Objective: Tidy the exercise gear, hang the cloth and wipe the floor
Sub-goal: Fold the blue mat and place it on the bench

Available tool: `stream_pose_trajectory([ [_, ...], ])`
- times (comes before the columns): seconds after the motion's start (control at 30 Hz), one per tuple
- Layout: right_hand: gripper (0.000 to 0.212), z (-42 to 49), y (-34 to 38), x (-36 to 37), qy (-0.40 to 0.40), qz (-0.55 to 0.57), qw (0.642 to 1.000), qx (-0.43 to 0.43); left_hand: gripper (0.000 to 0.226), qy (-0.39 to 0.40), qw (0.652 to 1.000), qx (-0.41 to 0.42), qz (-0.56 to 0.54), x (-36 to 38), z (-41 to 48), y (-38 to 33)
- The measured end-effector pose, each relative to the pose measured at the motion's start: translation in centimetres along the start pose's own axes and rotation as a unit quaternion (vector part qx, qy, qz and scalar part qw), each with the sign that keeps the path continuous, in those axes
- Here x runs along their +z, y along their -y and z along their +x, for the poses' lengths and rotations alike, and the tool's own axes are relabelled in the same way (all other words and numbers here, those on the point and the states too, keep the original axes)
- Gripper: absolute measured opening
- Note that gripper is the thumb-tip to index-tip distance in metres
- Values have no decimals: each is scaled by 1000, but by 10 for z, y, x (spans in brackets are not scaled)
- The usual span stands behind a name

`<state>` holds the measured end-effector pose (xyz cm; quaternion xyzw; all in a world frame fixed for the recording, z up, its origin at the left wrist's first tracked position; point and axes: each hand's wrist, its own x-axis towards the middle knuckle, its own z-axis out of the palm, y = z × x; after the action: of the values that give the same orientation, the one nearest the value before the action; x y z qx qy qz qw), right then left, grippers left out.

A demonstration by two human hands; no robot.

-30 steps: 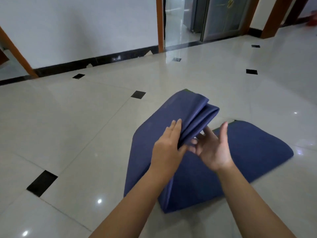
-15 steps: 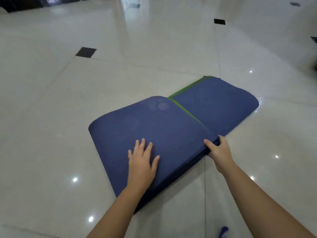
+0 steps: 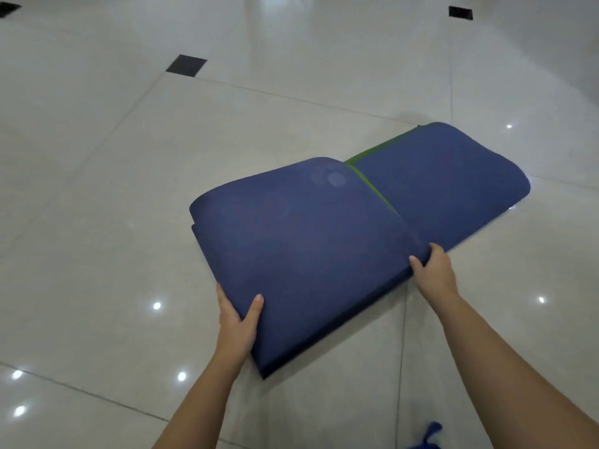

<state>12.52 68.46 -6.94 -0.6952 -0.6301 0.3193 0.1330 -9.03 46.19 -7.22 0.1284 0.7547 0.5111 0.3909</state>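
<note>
A dark blue exercise mat (image 3: 311, 241) with a green underside lies folded in layers on the pale tiled floor (image 3: 97, 189). A single-layer part of it stretches to the right behind the fold, with a green strip showing at the seam. My left hand (image 3: 238, 322) grips the near left edge of the folded stack, thumb on top and fingers underneath. My right hand (image 3: 432, 270) holds the near right corner of the stack, thumb on top, fingers curled around the edge.
Glossy cream tiles with small black inset squares (image 3: 186, 64) spread all around the mat. A bit of blue cloth or strap (image 3: 428, 437) shows at the bottom edge near my right forearm.
The mat went from held up in both hands to lying folded on the floor. My left hand slid from pressing flat on top to gripping the near left edge.
</note>
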Motion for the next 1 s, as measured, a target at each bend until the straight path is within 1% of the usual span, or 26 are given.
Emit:
stream_pose_trajectory([
  [0.03,52,-2,2,3,-16,-101,993,-55,80,-4,1000,-20,-5,0,2,2],
  [0.07,55,-5,5,6,-19,-167,980,-110,82,-14,998,-57,-25,-1,5,3],
  [0.1,58,-10,10,9,-2,-225,963,-151,79,-26,992,-105,-58,-2,7,3],
  [0.13,60,-12,11,13,31,-281,944,-169,70,-29,984,-149,-94,-3,10,2],
  [0.17,61,-16,12,16,67,-326,928,-169,59,-19,975,-184,-126,-4,10,-1],
  [0.2,61,-18,11,19,94,-348,918,-164,52,-5,966,-206,-153,-5,9,-3],
  [0.23,61,-19,8,19,107,-348,916,-166,47,3,960,-214,-182,-6,9,-6],
  [0.3,61,-18,8,13,131,-315,925,-165,41,-3,951,-203,-232,-6,9,-15],
  [0.37,64,-21,12,5,167,-292,923,-186,33,-18,956,-167,-240,-13,7,-29],
  [0.43,72,-33,21,3,207,-293,906,-226,27,-27,967,-126,-221,-30,2,-50],
  [0.47,75,-44,30,5,229,-282,901,-237,28,-32,972,-107,-205,-43,-1,-62],
  [0.53,79,-65,49,17,267,-240,900,-249,38,-31,983,-64,-171,-77,-11,-88],
  [0.63,80,-92,79,44,310,-174,892,-279,43,7,992,-6,-127,-128,-31,-126],
  [0.7,81,-109,96,60,340,-136,890,-271,41,25,994,6,-102,-152,-39,-143],
  [0.77,88,-124,108,71,364,-91,893,-247,36,3,996,5,-92,-166,-44,-151],
  [0.83,103,-134,119,73,359,-61,896,-254,26,-37,994,-3,-107,-175,-50,-158],
  [0.87,108,-135,124,70,346,-62,895,-275,22,-56,991,-10,-125,-180,-52,-161],
  [0.93,111,-134,137,57,306,-98,882,-343,22,-78,981,-28,-176,-189,-60,-170],
  [1.0,111,-133,153,40,249,-102,871,-412,18,-73,970,-28,-229,-198,-67,-183],
])
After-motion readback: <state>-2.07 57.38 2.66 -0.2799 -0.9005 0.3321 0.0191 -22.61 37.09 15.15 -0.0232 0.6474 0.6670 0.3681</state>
